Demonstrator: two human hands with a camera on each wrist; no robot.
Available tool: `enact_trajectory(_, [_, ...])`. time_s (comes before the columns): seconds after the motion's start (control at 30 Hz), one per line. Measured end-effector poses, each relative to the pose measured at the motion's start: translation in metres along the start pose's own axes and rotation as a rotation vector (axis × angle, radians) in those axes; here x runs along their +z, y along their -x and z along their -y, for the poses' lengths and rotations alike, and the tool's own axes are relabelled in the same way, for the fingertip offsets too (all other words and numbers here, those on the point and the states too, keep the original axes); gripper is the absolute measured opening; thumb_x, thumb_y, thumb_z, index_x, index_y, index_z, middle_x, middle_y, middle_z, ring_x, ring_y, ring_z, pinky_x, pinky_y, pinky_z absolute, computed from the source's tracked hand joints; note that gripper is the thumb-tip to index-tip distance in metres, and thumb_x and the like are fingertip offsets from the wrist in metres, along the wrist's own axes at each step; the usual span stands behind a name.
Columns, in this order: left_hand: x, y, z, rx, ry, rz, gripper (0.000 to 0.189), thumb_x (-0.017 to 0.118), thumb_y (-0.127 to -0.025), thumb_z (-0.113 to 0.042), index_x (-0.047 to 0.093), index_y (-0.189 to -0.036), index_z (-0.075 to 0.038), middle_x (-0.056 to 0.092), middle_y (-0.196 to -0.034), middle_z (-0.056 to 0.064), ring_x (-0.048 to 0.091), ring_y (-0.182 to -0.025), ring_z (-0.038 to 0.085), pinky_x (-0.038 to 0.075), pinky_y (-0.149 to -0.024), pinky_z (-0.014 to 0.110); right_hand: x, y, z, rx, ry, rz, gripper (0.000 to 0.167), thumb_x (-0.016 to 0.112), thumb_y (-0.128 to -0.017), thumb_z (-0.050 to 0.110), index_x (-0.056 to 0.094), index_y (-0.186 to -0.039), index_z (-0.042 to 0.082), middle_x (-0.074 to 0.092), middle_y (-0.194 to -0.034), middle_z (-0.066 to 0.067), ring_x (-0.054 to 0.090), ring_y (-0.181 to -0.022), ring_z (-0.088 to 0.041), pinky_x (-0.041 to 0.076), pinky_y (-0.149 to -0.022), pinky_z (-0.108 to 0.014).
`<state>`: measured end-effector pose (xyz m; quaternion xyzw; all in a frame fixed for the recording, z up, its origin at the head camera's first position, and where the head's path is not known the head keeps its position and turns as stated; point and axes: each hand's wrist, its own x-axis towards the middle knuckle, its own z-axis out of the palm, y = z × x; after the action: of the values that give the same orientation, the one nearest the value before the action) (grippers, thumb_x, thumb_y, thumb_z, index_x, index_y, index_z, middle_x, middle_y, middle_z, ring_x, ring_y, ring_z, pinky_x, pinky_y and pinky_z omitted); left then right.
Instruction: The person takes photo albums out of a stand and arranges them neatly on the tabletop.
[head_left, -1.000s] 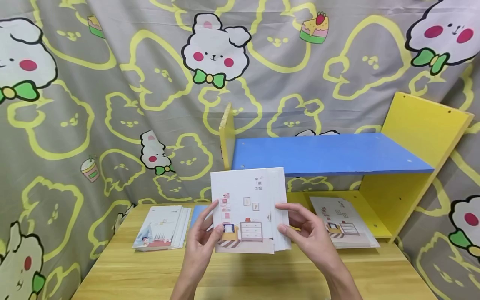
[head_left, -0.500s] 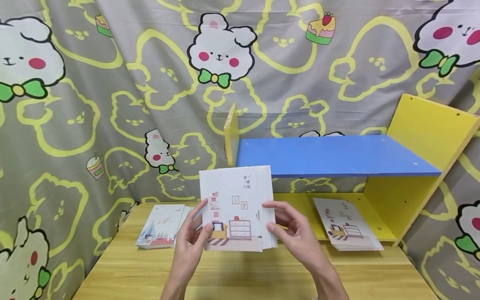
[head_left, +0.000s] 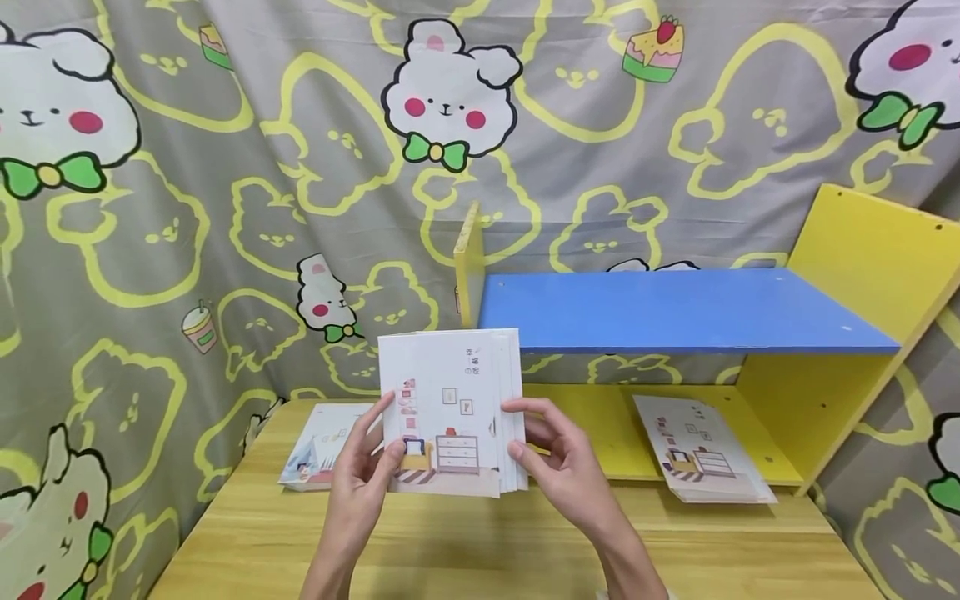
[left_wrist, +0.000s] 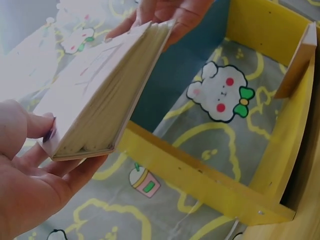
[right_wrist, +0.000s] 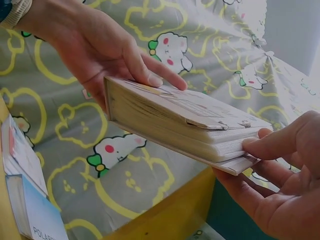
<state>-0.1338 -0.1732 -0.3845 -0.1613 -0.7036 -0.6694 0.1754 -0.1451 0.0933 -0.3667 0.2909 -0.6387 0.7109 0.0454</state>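
A square white photo album (head_left: 442, 417) with a drawn bed and chest of drawers on its cover is held up over the table, front towards me. My left hand (head_left: 356, 475) grips its left edge, thumb on the front cover and fingers behind. At the right edge my right hand (head_left: 562, 458) pinches the loose side, where page edges show fanned past the cover. In the right wrist view, the right thumb (right_wrist: 265, 145) lies against the page block, with fingers under the back cover. The left wrist view shows the album's thick pages (left_wrist: 117, 95) from below.
A yellow and blue shelf (head_left: 675, 308) stands at the back right. A similar album (head_left: 705, 458) leans out over its lower board. Another white album (head_left: 307, 458) lies at the left, partly behind my left hand. A blue album (right_wrist: 40, 210) with lettering shows in the right wrist view.
Both hands have carried the album left across the table, and it now covers more of the left side. The head view has turned slightly left. The grip looks the same.
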Motion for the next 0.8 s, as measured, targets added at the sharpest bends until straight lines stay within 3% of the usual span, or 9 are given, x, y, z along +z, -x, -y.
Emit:
enact_trajectory(0.27, [-0.011, 0.001, 0.0, 0.001, -0.001, -0.026, 0.054, 0.053, -0.106, -0.003, 0.041, -0.158, -0.015, 0.052, -0.152, 0.013, 0.069, -0.108, 0.02, 0.061, -0.077, 0.03, 0.012, -0.006, -0.005, -0.011, -0.004, 0.005, 0.044, 0.06, -0.098, -0.009, 0.057, -0.137, 0.011, 0.065, -0.135, -0.017, 0.068, -0.117, -0.03, 0.061, -0.083, -0.043])
enact_trajectory(0.47, [-0.019, 0.004, -0.002, 0.004, -0.015, -0.037, 0.054, 0.054, -0.106, -0.003, 0.042, -0.157, -0.015, 0.056, -0.149, 0.009, 0.071, -0.103, 0.021, 0.061, -0.071, 0.028, 0.02, -0.008, -0.007, 0.011, -0.016, -0.004, 0.044, 0.066, -0.097, -0.006, 0.057, -0.136, 0.012, 0.066, -0.134, -0.015, 0.068, -0.116, -0.029, 0.061, -0.085, -0.042])
enact_trajectory(0.8, [-0.036, 0.007, -0.004, 0.059, 0.015, -0.023, 0.055, 0.054, -0.103, 0.006, 0.043, -0.155, -0.005, 0.058, -0.147, 0.006, 0.072, -0.101, 0.021, 0.061, -0.075, 0.028, 0.029, -0.014, -0.009, 0.018, -0.068, -0.016, 0.043, 0.067, -0.095, -0.006, 0.061, -0.134, 0.011, 0.069, -0.129, -0.015, 0.07, -0.111, -0.03, 0.061, -0.084, -0.044])
